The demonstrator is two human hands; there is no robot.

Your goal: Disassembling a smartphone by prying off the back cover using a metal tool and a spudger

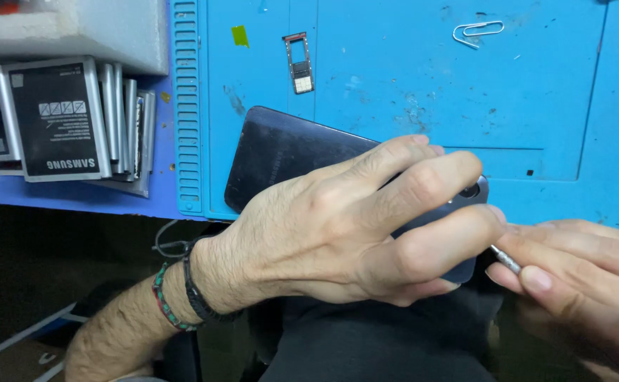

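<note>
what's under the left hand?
The left hand lies over a dark phone, back up, on the blue mat. The phone's right part is mostly covered; the right hand holds a thin metal tool there.

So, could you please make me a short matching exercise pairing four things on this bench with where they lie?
Things:
1. phone
2. paper clip
3. SIM tray
4. batteries

Places:
A. stacked left of the blue mat
B. under the left hand
C. far edge of the mat, toward the right
D. on the mat, just beyond the phone

Pairs: 1-B, 2-C, 3-D, 4-A
</note>
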